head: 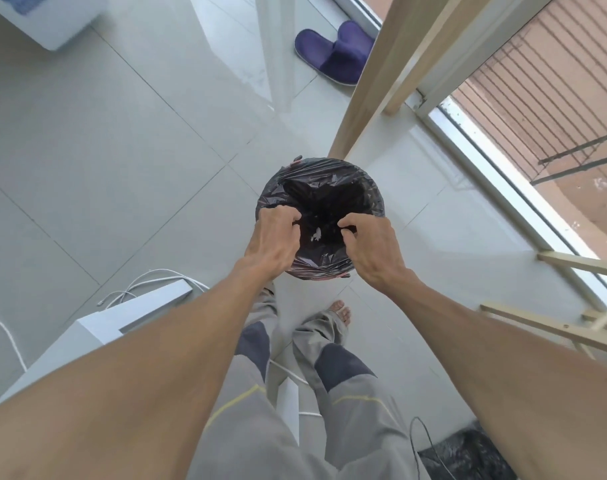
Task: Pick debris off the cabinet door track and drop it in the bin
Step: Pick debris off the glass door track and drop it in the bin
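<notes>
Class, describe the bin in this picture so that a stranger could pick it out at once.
Start from the pale grey tiled floor. Near its middle, below both hands, stands the round bin lined with a crinkled black plastic bag. It is the only dark, round, open container; the purple slippers lie farther away.

Both bare arms reach forward and down, the left hand (pixel 273 237) and right hand (pixel 371 247) close together, palms down, fingers curled inward.

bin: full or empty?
Nearly empty. The black-lined bin shows a dark, hollow interior with only a small white scrap visible inside.
</notes>
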